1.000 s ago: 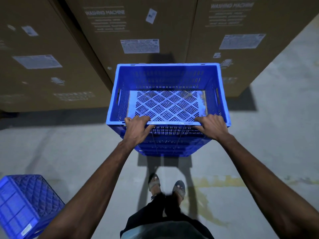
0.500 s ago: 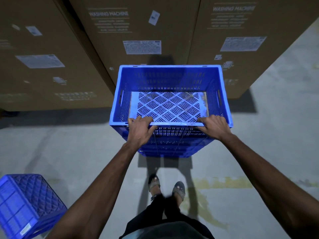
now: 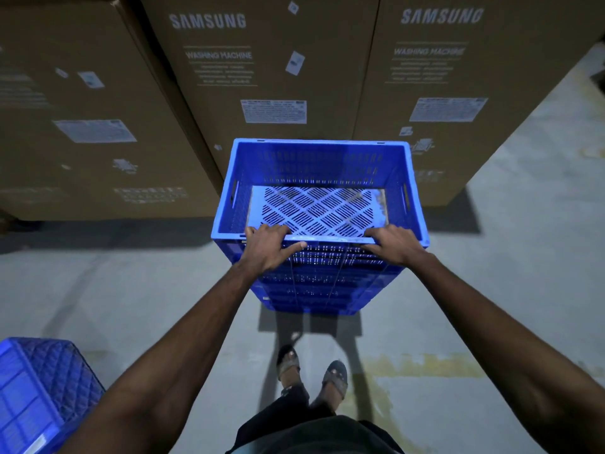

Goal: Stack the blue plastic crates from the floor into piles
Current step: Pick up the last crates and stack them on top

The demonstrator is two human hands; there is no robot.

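Observation:
An open blue plastic crate (image 3: 319, 165) with slotted walls and a pale perforated bottom sits on top of a pile of blue crates (image 3: 322, 286) in front of me. My left hand (image 3: 266, 247) grips the near rim at its left part, fingers curled over the edge and thumb along the outside. My right hand (image 3: 394, 244) grips the same rim at its right part. Another blue crate (image 3: 42, 385) lies overturned on the floor at the lower left, its quilted underside up.
Tall brown cardboard washing-machine boxes (image 3: 278, 77) stand just behind the pile and along the left. Grey concrete floor (image 3: 507, 273) stretches to the right. My feet in sandals (image 3: 311, 368) stand right before the pile.
The view has tilted up slightly, so the pile sits lower in frame. Both hands keep their hold on the near rim; the crate's position on the pile looks unchanged.

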